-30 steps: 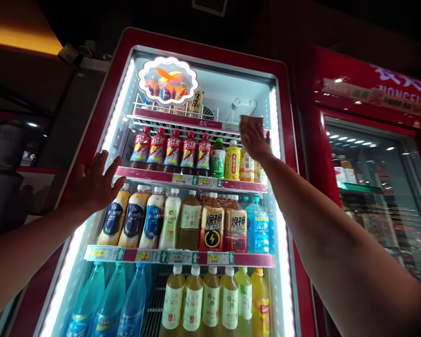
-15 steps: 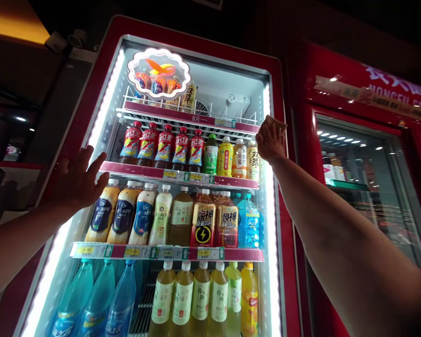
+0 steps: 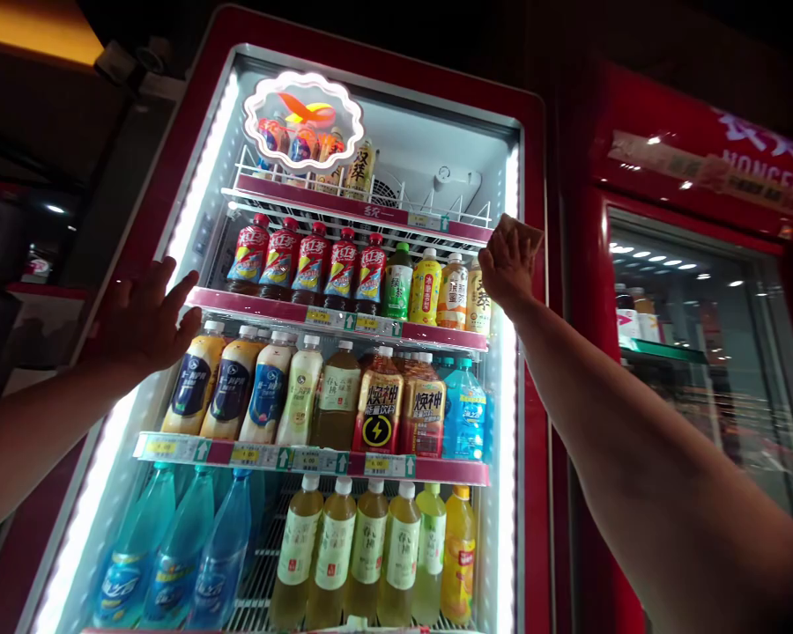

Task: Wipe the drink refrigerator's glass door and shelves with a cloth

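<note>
Looks like the wiping step on a fridge's glass door (image 3: 423, 145). Got a brown cloth (image 3: 532, 238) held under the right hand (image 3: 510, 262), fingers part-curled over it, right by the red frame (image 3: 532, 176), with bottles (image 3: 453, 295) just below and left. Got the left hand (image 3: 144, 330) empty, spread wide, lower and well leftward. Next, should press the cloth evenly. Can't see much cloth beneath those fingers, or really confirm left-palm contact in this gloom.

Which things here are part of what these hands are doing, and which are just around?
Seemingly in use: right hand; brown cloth at that hand; cooler front; left hand, open, near its left edge.

Just around: shelved bottles; price labels; lit sign; second cooler on the right.
</note>
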The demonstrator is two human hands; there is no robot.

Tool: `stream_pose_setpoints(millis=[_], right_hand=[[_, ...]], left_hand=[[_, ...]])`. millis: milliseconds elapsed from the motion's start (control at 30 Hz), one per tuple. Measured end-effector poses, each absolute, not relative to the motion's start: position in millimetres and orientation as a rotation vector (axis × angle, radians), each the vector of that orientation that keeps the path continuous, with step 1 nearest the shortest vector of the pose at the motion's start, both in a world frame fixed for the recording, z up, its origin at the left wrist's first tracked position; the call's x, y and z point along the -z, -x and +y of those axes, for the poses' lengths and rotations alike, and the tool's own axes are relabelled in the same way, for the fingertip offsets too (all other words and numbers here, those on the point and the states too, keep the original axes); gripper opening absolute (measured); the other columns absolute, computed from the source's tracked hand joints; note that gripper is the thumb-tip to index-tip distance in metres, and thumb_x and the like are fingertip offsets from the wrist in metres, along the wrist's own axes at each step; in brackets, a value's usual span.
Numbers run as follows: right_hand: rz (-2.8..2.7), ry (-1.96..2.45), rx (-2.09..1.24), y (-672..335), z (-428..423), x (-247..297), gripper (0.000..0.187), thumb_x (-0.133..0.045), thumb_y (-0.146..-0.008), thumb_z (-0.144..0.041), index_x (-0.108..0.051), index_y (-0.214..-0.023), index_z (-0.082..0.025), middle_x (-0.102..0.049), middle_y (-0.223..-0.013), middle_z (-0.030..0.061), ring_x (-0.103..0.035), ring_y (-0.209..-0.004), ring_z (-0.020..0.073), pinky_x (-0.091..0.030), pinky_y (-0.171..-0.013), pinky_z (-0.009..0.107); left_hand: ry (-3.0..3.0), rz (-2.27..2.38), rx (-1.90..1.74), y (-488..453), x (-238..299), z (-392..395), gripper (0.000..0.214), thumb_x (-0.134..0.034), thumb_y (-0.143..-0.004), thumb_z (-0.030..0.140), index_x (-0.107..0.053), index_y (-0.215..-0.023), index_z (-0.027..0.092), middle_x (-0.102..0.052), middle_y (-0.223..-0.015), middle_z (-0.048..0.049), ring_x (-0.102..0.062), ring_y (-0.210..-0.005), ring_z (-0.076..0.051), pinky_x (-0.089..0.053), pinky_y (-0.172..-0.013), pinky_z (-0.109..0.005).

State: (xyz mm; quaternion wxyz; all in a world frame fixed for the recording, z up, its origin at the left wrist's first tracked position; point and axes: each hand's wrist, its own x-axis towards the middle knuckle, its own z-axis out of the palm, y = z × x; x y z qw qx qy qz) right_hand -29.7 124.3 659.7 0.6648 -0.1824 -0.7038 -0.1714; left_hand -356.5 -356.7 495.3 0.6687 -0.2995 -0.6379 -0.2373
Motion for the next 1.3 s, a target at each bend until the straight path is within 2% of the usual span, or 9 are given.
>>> stream_pose_setpoints(millis=[167, 333, 433, 567, 700, 800, 1000, 1167, 1300], right_hand=[[-1.682, 0.192, 0.527, 24, 116, -636, 0.063, -0.022, -0.104, -0.051, -0.04, -0.16, -0.029, -0.029, -0.172, -0.0014, -0.015, -0.162, 0.0273, -0.019, -0.131, 0.056], [-1.586, 0.407, 0.246, 19, 115, -637, 0.068, -0.024, -0.103, -0.049, -0.033, -0.163, -0.02, -0.02, -0.174, 0.0034, -0.009, -0.162, 0.0326, -0.016, -0.129, 0.064], [-1.597, 0.338, 0.283, 35, 97, -634, 0.066, -0.024, -0.103, -0.051, -0.034, -0.163, -0.026, -0.022, -0.174, -0.0002, -0.008, -0.162, 0.0304, -0.012, -0.13, 0.063], [-1.74, 0.188, 0.46, 42, 87, -630, 0.064, -0.022, -0.104, -0.053, -0.037, -0.161, -0.032, -0.027, -0.172, -0.0048, -0.012, -0.162, 0.0266, -0.017, -0.13, 0.059], [-1.608, 0.378, 0.311, 47, 81, -640, 0.066, -0.018, -0.104, -0.051, -0.031, -0.164, -0.026, -0.021, -0.174, 0.002, -0.012, -0.162, 0.0341, -0.021, -0.126, 0.069], [-1.505, 0.434, 0.249, 69, 59, -642, 0.067, -0.017, -0.104, -0.051, -0.028, -0.165, -0.026, -0.024, -0.174, 0.0043, -0.013, -0.161, 0.0373, -0.02, -0.124, 0.073], [-1.655, 0.146, 0.465, 92, 24, -638, 0.061, -0.022, -0.105, -0.051, -0.042, -0.159, -0.031, -0.035, -0.169, -0.0024, -0.018, -0.161, 0.03, -0.02, -0.13, 0.06], [-1.53, 0.303, 0.238, 108, 5, -652, 0.064, -0.023, -0.104, -0.052, -0.04, -0.161, -0.029, -0.032, -0.17, -0.0013, -0.018, -0.16, 0.0358, -0.02, -0.129, 0.067], [-1.639, 0.087, 0.38, 131, -26, -651, 0.06, -0.025, -0.105, -0.051, -0.042, -0.16, -0.034, -0.035, -0.169, -0.0049, -0.018, -0.161, 0.0324, -0.02, -0.13, 0.063]], left_hand=[[0.648, -1.486, 0.545, 351, -495, -355, 0.081, -0.012, -0.098, 0.056, -0.043, -0.154, 0.005, -0.026, -0.168, -0.024, -0.023, -0.158, -0.035, -0.013, -0.126, -0.061], [0.666, -1.461, 0.596, 353, -494, -355, 0.075, -0.018, -0.099, 0.055, -0.043, -0.153, 0.009, -0.025, -0.169, -0.0216, -0.024, -0.158, -0.032, -0.014, -0.125, -0.061], [0.69, -1.462, 0.602, 352, -494, -356, 0.075, -0.019, -0.099, 0.054, -0.043, -0.153, 0.008, -0.025, -0.169, -0.0227, -0.024, -0.158, -0.034, -0.014, -0.125, -0.063], [0.671, -1.456, 0.586, 353, -494, -356, 0.074, -0.019, -0.1, 0.052, -0.045, -0.152, 0.007, -0.027, -0.168, -0.0229, -0.024, -0.158, -0.033, -0.014, -0.126, -0.06], [0.663, -1.438, 0.573, 360, -494, -356, 0.071, -0.019, -0.101, 0.05, -0.045, -0.152, 0.008, -0.026, -0.168, -0.0229, -0.023, -0.158, -0.034, -0.014, -0.125, -0.061], [0.671, -1.45, 0.557, 362, -494, -356, 0.07, -0.019, -0.102, 0.049, -0.044, -0.153, 0.009, -0.023, -0.17, -0.0221, -0.022, -0.158, -0.034, -0.012, -0.126, -0.061], [0.679, -1.466, 0.56, 359, -494, -358, 0.066, -0.022, -0.102, 0.046, -0.043, -0.154, 0.011, -0.023, -0.17, -0.0222, -0.023, -0.158, -0.034, -0.014, -0.124, -0.063], [0.689, -1.473, 0.578, 362, -494, -359, 0.066, -0.024, -0.1, 0.05, -0.042, -0.155, 0.017, -0.023, -0.171, -0.0185, -0.021, -0.159, -0.031, -0.012, -0.126, -0.06], [0.696, -1.475, 0.583, 364, -494, -360, 0.064, -0.027, -0.101, 0.048, -0.042, -0.156, 0.018, -0.021, -0.172, -0.0169, -0.02, -0.16, -0.031, -0.01, -0.127, -0.058]])
